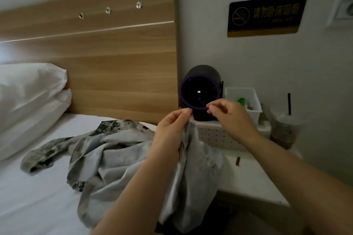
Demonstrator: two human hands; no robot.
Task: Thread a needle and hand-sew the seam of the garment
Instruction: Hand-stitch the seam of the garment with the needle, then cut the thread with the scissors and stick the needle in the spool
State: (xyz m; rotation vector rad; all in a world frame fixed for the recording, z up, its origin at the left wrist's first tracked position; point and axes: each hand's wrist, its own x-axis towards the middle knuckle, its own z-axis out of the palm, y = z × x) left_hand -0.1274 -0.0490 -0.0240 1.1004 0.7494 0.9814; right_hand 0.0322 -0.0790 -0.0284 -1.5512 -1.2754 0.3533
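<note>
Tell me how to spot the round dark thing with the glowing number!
Find the wooden headboard and go to its right edge. There, on a white hole-dotted box, stands a dark domed gadget. Only it has a purple ring round its black face; the white tub and drink cup beside it don't.

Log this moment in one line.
left hand: grips grey patterned fabric garment | right hand: pinching, held item unclear

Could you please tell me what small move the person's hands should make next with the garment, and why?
Probably draw the right hand away from the left hand to pull a stitch snug. The left pinches the lifted garment edge, and the right's fingers pinch together close beside it; needle and thread are too fine to see.
</note>
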